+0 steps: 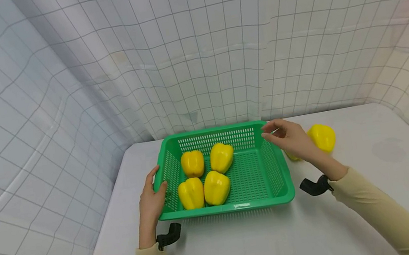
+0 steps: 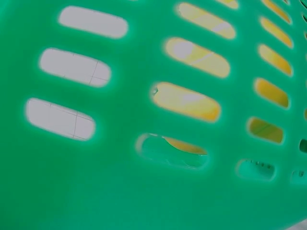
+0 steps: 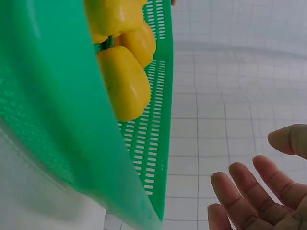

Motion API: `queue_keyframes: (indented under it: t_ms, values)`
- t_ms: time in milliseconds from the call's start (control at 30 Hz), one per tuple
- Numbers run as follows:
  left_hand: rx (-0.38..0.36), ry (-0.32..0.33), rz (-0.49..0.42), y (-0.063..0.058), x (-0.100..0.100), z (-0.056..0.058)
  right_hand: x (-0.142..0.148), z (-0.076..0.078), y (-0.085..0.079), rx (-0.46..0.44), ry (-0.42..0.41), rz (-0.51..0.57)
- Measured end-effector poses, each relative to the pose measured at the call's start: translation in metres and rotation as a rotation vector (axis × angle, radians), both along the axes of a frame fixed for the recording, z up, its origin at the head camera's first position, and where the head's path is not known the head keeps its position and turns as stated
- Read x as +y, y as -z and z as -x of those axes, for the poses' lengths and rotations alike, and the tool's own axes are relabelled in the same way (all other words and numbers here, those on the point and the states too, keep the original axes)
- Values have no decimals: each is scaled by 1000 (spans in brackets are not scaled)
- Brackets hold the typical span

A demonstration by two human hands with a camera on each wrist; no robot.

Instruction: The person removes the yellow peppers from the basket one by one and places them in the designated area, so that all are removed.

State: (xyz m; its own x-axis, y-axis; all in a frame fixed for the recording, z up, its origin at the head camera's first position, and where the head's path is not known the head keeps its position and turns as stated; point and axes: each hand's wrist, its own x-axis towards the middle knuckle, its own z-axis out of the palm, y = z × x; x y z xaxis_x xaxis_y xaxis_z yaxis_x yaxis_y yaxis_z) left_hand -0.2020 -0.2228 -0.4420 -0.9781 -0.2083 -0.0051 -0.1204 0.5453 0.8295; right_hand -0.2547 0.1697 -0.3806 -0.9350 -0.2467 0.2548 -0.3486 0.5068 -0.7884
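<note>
A green slotted plastic basket (image 1: 228, 208) holds several yellow bell peppers (image 1: 216, 187), grouped in its left and middle part. At its left side my left hand (image 1: 153, 201) grips the rim, thumb over the edge and fingers along the outside. The left wrist view is filled by the basket wall (image 2: 120, 191), with yellow showing through the slots. Over the right rim, near the back corner, my right hand (image 1: 289, 136) is held with fingers loosely bent and nothing in them. The right wrist view shows that hand's fingers (image 3: 242, 182) spread apart, beside the basket.
Right of the basket, a yellow bell pepper (image 1: 324, 137) lies on the white table (image 1: 377, 162), partly behind my right hand. Another bell pepper (image 1: 292, 157) shows only in part under that hand. A white grid-patterned curtain (image 1: 212, 76) hangs along the back and sides.
</note>
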Motion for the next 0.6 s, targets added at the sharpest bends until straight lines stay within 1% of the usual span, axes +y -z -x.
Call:
queue_keyframes:
  t_ms: [167,367,500,600]
  values:
    - [7,2,5,0,0,-1,-16,1,-6,-3,-102,-33]
    - [-2,-1,9,0,1,-1,-34,3,-10,-25,-189,-102]
    - [1,0,10,0,1,-1,-45,4,-11,-34,-244,-156]
    - [3,2,10,-1,1,-1,-52,7,-8,-47,-289,-187]
